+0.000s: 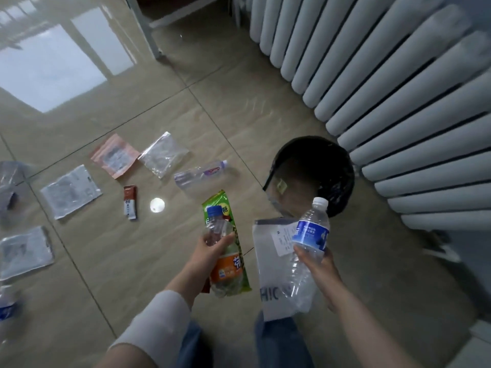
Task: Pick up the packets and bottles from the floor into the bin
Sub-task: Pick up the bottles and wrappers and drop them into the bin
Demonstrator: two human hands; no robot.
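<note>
My left hand (pixel 210 251) grips an orange-labelled bottle (pixel 225 264) with a blue cap, held over a green packet (pixel 225 208) on the floor. My right hand (pixel 318 266) holds a clear water bottle (pixel 309 243) with a blue label and white cap, just short of the black bin (pixel 329 166). A white packet (pixel 268 261) lies under that bottle. Further out on the floor lie a clear bottle (pixel 202 173), a clear bag (pixel 163 154), an orange packet (pixel 114 155), a small red sachet (pixel 130 201) and white packets (pixel 70 191).
A white radiator (pixel 398 88) runs along the right, right behind the bin. A metal furniture frame (pixel 148 30) stands at the top. More packets (pixel 25 252) and a blue-labelled bottle (pixel 5 309) lie at the left edge. My jeans-clad knees (pixel 281 338) are at the bottom.
</note>
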